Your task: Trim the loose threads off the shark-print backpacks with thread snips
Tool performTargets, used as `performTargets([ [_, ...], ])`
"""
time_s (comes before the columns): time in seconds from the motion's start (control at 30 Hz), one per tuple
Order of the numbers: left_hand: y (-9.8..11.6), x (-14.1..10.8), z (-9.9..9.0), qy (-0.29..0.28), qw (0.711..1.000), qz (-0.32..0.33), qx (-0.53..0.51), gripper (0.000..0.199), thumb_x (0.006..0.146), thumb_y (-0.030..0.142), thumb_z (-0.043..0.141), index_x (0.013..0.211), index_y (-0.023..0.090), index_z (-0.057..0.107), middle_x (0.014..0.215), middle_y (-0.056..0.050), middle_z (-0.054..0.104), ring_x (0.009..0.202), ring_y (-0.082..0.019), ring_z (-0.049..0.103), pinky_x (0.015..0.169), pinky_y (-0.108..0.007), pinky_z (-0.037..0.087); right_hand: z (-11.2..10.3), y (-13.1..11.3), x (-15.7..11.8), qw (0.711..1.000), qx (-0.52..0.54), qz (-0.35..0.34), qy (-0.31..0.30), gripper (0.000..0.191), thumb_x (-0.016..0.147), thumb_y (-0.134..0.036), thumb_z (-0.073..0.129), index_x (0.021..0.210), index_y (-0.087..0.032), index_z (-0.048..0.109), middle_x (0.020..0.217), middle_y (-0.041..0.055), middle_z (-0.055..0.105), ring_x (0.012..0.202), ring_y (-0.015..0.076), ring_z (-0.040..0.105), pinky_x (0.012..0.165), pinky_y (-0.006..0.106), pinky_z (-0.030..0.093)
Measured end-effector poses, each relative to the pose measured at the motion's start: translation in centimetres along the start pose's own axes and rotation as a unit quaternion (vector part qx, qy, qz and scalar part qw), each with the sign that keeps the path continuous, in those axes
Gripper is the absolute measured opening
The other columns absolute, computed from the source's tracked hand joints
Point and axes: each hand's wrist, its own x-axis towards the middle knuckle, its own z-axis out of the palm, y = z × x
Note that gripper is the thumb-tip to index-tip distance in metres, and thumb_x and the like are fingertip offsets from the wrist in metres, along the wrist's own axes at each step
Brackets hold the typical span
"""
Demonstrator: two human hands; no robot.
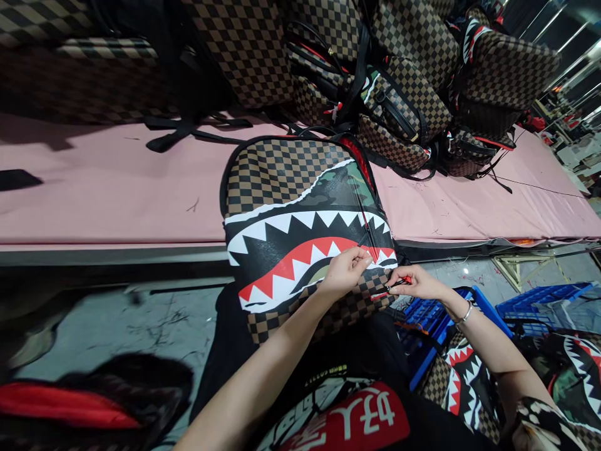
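Note:
A checkered brown and black backpack with a shark-mouth print rests tilted at the pink table's front edge and over the person's lap. Its red-lined opening shows at the upper right. My left hand lies against the bag's front, fingers pinched near dark threads; whatever is between the fingertips is too small to name. Beside the bag's lower right corner, my right hand is closed on a small tool with red and black parts, its tip touching the bag.
Many checkered bags are piled along the back of the pink table. Blue crates and more shark-print bags stand on the floor at right. A dark bag with red lining lies lower left.

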Motion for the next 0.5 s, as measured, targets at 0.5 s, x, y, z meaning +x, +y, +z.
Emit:
performTargets([
  [0.5,-0.23,0.07,-0.07,0.007,1.000,0.008,-0.021,0.021,0.073,0.038,0.049,0.068,0.018,0.054,0.061,0.001,0.051,0.056,-0.012,0.045,0.055,-0.024,0.037,-0.39,0.04,-0.25,1.000,-0.004,0.017,-0.011,0.028,0.071,-0.040,0.067,0.082,-0.014,0.062,0.073,0.0016,0.060,0.065,0.0127,0.056,0.062,0.025,0.045],
])
